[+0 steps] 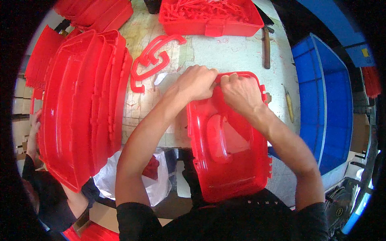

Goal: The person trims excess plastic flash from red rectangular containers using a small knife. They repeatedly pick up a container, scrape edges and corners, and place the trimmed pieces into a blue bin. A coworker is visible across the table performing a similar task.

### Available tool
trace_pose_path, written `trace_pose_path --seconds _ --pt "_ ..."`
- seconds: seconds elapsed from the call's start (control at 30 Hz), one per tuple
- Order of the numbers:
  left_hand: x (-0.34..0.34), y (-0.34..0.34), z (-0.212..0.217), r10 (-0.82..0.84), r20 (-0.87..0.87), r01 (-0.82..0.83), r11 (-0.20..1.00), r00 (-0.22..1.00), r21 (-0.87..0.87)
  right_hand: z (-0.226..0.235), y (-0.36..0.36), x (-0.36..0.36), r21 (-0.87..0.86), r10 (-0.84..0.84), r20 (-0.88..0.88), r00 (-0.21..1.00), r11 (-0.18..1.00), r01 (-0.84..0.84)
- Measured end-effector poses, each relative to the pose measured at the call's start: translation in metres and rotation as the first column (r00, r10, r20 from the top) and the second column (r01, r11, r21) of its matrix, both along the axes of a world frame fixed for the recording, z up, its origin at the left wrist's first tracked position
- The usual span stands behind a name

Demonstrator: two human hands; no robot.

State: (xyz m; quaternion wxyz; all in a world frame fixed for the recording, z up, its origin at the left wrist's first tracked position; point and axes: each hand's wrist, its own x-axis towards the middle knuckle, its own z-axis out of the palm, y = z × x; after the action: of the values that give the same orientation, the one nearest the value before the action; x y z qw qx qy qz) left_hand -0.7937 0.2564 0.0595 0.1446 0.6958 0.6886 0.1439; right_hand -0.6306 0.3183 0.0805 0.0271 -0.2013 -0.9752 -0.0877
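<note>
A glossy red plastic box shell (237, 176) with tabs along its long sides lies lengthwise before me, its far end on the table and its near end close to my body. My left hand (200, 82) is closed at the far left corner of its rim. Beside it, my right hand (241, 91) is closed too, knuckles up, on the same far end. Curled fingers hide exactly what is pinched between the hands. Left of my left hand lie several red plastic handles (155, 71), curved and overlapping, with a small white scrap (160, 78) near them.
Nested red shells (80, 108) stand tall at the left; another person's hand (34, 130) touches them. A red bin of plastic strips (215, 28) sits at the back. A hammer (266, 50) and a slim yellowish tool (289, 105) lie right, before a blue crate (311, 92).
</note>
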Motion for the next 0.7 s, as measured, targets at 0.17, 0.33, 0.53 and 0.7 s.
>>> trace_pose_path --seconds 0.17,0.33,0.53,0.7 --pt "0.001 -0.002 -0.001 0.003 0.021 -0.003 1.000 1.000 -0.021 0.020 0.005 -0.013 0.100 0.179 0.270 0.946 0.972 -0.212" --pt "0.001 0.000 -0.004 0.023 0.002 -0.023 1.000 1.000 0.013 0.001 0.014 -0.008 -0.075 0.014 0.117 0.993 0.997 -0.006" --pt "0.000 0.006 -0.002 0.003 0.010 -0.003 1.000 1.000 -0.023 -0.029 0.006 0.002 -0.234 -0.236 -0.117 0.965 0.950 0.204" --pt "0.000 0.006 0.003 0.013 -0.003 -0.013 0.999 1.000 -0.031 -0.007 0.012 -0.008 0.044 -0.001 0.095 0.995 0.999 -0.004"
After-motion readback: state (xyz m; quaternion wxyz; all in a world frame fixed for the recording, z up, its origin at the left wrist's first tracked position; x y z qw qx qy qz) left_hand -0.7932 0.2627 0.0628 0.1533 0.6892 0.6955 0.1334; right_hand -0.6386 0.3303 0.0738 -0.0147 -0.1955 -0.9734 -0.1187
